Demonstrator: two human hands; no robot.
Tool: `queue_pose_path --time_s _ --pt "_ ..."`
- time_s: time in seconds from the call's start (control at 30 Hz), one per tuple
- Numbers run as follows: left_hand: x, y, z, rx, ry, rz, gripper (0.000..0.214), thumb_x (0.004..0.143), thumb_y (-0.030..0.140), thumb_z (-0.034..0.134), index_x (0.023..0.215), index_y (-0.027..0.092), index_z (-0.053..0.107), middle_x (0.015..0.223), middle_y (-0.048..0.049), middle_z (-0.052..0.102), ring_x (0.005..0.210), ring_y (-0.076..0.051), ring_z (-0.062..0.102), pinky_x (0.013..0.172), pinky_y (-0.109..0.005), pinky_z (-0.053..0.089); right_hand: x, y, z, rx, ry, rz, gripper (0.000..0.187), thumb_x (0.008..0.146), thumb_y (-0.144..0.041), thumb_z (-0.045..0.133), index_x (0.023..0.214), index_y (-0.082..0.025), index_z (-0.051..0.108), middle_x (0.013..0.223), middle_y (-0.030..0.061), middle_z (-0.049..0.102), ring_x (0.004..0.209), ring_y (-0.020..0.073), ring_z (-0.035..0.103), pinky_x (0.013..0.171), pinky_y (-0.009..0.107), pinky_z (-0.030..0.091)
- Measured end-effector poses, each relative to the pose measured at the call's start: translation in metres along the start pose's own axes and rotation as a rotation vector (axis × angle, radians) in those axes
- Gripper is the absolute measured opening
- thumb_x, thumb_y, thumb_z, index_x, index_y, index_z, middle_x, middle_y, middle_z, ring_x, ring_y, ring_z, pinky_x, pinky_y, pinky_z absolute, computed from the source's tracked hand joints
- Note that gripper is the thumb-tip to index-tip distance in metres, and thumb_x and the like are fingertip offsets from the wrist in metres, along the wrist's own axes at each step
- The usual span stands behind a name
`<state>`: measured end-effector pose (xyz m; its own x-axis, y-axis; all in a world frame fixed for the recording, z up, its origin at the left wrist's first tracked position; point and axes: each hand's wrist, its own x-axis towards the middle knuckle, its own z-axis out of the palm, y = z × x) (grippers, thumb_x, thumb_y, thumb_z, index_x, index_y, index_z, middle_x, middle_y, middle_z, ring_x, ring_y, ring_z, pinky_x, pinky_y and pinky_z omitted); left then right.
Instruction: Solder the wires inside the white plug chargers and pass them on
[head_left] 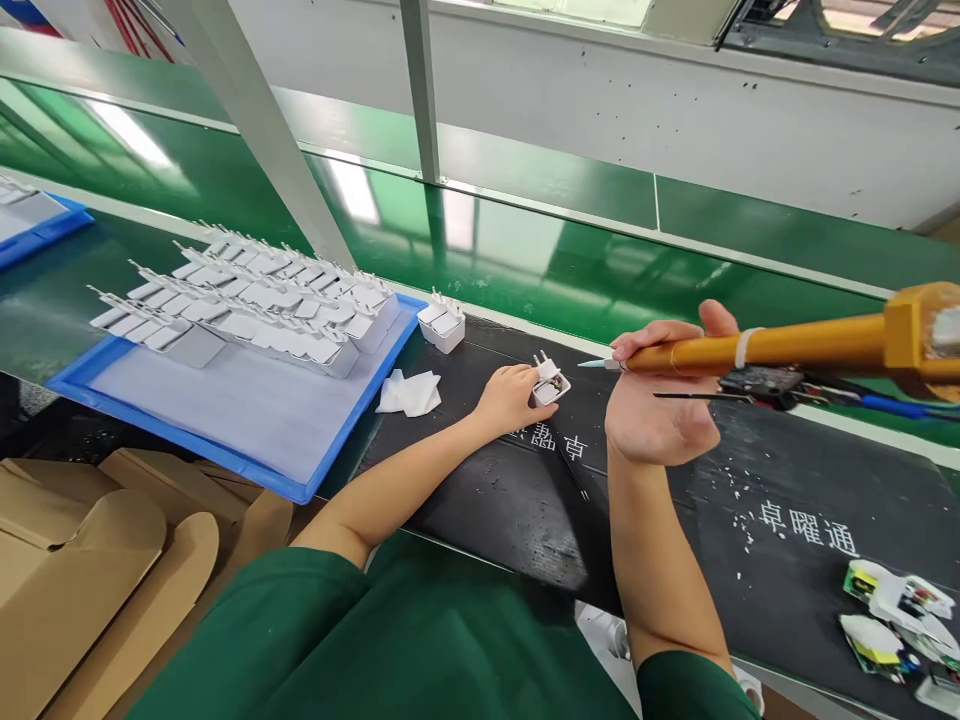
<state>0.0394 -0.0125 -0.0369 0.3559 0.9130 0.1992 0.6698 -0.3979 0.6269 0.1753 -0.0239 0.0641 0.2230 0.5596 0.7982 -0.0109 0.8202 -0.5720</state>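
Observation:
My left hand (512, 402) rests on the black mat, its fingers closed around a white plug charger housing (553, 387). The housing lies with its open side up, parts visible inside, and two pins point away from me. My right hand (664, 400) grips a long gold-coloured tool (795, 345) with a pale pointed tip. That tip is just right of the housing, apart from it. A small black device with wires (780, 385) runs along the tool. Beside my left hand lies a thin black tool like tweezers (574, 468).
A blue-rimmed tray (315, 480) holds rows of white plug chargers (255, 300). A few more chargers (442, 325) and a crumpled white cloth (409, 393) sit beside it. Circuit boards (874, 640) and white scraps (742, 520) lie right. Cardboard boxes (90, 580) stand lower left.

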Motion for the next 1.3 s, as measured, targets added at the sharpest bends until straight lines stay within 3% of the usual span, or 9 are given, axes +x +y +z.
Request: queue_pose_path --time_s 0.1,0.27,0.37,0.53,0.93,1.3 --pt "0.007 -0.002 0.002 -0.047 -0.055 -0.042 0.030 0.076 0.028 0.076 0.102 0.016 0.069 0.102 -0.0109 0.075 0.104 -0.030 0.070 0.096 -0.041 0.054 -0.002 -0.005 0.004 0.008 0.008 -0.011 0.059 0.077 -0.069 0.056 0.127 -0.039 0.061 0.084 0.0009 0.057 0.062 0.0159 0.052 0.056 0.035 0.050" --pt "0.000 -0.002 -0.010 -0.248 -0.002 -0.009 0.044 0.080 0.028 0.071 0.122 0.019 0.063 0.096 -0.0041 0.075 0.082 -0.021 0.071 0.075 -0.029 0.055 -0.005 -0.015 0.010 0.018 -0.008 -0.033 0.054 0.078 -0.061 0.065 0.126 -0.037 0.063 0.081 -0.0009 0.058 0.059 0.0147 0.054 0.051 0.032 0.049" --pt "-0.006 0.003 -0.018 -0.357 0.088 0.053 0.042 0.080 0.027 0.070 0.121 0.019 0.063 0.101 -0.0045 0.074 0.086 -0.019 0.070 0.076 -0.027 0.055 -0.005 -0.021 0.011 -0.032 -0.013 -0.033 0.045 0.080 -0.058 0.064 0.120 -0.038 0.065 0.074 -0.0022 0.056 0.055 0.0154 0.054 0.049 0.032 0.049" --pt "-0.010 0.009 -0.025 -0.356 0.204 0.126 0.042 0.077 0.025 0.073 0.117 0.020 0.064 0.100 -0.0047 0.072 0.090 -0.018 0.069 0.082 -0.028 0.055 -0.003 -0.024 0.010 -0.052 -0.060 -0.031 0.041 0.081 -0.058 0.064 0.117 -0.041 0.064 0.069 -0.0036 0.051 0.052 0.0149 0.051 0.046 0.032 0.049" --pt "-0.017 0.021 -0.035 -0.319 0.219 0.153 0.035 0.076 0.023 0.074 0.110 0.020 0.066 0.099 -0.0043 0.069 0.089 -0.018 0.067 0.081 -0.027 0.054 -0.004 -0.023 0.015 -0.093 -0.044 -0.062 0.033 0.089 -0.053 0.055 0.120 -0.043 0.062 0.067 -0.0039 0.049 0.050 0.0125 0.047 0.045 0.029 0.047" --pt "-0.017 0.020 -0.033 -0.332 0.235 0.153 0.033 0.077 0.023 0.072 0.108 0.017 0.065 0.095 -0.0032 0.068 0.085 -0.016 0.066 0.078 -0.025 0.053 -0.004 -0.025 0.011 -0.001 -0.096 -0.061 0.048 0.081 -0.057 0.060 0.124 -0.035 0.063 0.071 -0.0028 0.049 0.055 0.0138 0.049 0.049 0.030 0.047"
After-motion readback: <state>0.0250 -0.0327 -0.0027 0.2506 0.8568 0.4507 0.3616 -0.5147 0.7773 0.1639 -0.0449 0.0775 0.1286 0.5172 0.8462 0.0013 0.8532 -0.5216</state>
